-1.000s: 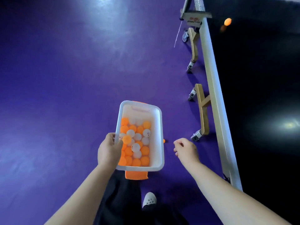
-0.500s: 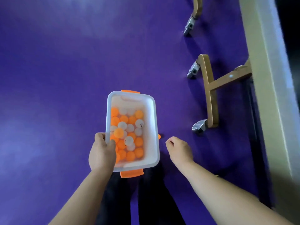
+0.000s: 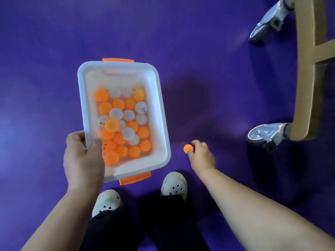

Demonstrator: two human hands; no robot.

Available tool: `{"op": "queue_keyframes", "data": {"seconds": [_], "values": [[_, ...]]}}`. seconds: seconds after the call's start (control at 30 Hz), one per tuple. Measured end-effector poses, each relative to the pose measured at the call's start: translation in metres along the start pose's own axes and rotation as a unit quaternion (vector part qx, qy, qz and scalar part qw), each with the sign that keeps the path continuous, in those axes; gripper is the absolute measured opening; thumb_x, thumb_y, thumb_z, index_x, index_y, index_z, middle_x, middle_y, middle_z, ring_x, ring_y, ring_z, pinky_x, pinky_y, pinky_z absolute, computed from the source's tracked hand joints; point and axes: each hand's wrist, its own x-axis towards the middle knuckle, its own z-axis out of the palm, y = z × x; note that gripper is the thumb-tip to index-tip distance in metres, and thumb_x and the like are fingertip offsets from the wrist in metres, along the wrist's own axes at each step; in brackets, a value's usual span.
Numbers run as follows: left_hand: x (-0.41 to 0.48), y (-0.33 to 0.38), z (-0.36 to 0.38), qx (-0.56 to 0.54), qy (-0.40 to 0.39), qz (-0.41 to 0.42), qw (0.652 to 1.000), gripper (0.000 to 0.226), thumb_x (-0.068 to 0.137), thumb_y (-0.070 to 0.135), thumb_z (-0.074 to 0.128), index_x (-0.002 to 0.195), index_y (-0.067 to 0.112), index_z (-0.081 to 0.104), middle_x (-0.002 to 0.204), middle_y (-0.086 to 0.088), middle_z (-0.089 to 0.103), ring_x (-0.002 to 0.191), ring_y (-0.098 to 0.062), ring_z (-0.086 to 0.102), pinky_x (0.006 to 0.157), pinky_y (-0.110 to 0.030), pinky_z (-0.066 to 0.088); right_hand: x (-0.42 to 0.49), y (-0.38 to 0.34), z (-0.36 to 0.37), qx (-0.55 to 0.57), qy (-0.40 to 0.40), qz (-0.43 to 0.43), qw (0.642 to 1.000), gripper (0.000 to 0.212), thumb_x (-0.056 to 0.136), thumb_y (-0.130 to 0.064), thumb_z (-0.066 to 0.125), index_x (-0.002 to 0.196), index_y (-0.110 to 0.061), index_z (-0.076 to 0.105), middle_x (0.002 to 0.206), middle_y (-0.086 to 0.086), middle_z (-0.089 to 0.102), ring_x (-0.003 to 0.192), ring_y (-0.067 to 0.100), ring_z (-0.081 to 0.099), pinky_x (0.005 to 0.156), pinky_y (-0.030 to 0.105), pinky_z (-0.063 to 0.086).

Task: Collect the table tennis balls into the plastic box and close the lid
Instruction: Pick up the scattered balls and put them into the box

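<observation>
A white plastic box point(image 3: 159, 98) with orange clips at both ends hangs above the purple floor, holding several orange and white table tennis balls point(image 3: 123, 124). My left hand point(image 3: 83, 158) grips its near left rim, thumb inside. No lid is in view. One orange ball point(image 3: 187, 148) lies on the floor right of the box. My right hand point(image 3: 202, 154) is low beside it, with the fingertips touching the ball and curling around it.
The table's tan leg frame point(image 3: 306, 69) with two grey castor wheels point(image 3: 264, 134) stands on the right. My two white shoes point(image 3: 174, 185) and dark trousers are just below the box. The purple floor point(image 3: 45, 51) spreads to the left and ahead.
The view has dropped close to the floor. My right hand has reached down and forward to the orange ball. The box stays in my left hand.
</observation>
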Motion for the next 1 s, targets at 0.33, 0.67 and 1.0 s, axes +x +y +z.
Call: {"op": "queue_keyframes", "data": {"seconds": [0.33, 0.67, 1.0], "values": [[0.025, -0.019, 0.008, -0.042, -0.005, -0.001, 0.999, 0.011, 0.091, 0.025, 0.051, 0.101, 0.021, 0.05, 0.083, 0.014, 0.055, 0.087, -0.022, 0.056, 0.074, -0.04, 0.046, 0.041, -0.003, 0.045, -0.013, -0.017, 0.026, 0.999, 0.029, 0.09, -0.015, 0.054, 0.118, -0.012, 0.046, 0.118, 0.015, 0.042, 0.089, 0.039, 0.058, 0.068, 0.036, 0.043], [-0.037, 0.08, -0.088, -0.032, -0.014, -0.007, 0.999, 0.008, 0.092, 0.026, 0.049, 0.099, 0.023, 0.045, 0.077, 0.016, 0.051, 0.085, -0.025, 0.053, 0.074, -0.041, 0.042, -0.091, -0.076, -0.119, 0.298, 0.137, 0.03, 0.944, 0.03, 0.084, -0.04, 0.051, 0.071, -0.013, 0.05, 0.066, 0.0, 0.052, 0.065, 0.023, 0.049, 0.061, 0.037, 0.046], [-0.116, 0.23, -0.24, -0.012, -0.037, 0.045, 0.998, 0.014, 0.094, 0.027, 0.045, 0.101, 0.016, 0.048, 0.075, 0.003, 0.057, 0.066, -0.019, 0.052, 0.055, -0.032, 0.037, -0.287, -0.181, -0.327, 0.416, 0.209, -0.171, 0.868, 0.037, 0.067, -0.06, 0.047, 0.072, -0.023, 0.054, 0.06, -0.006, 0.051, 0.058, 0.006, 0.047, 0.058, 0.025, 0.043]]}}
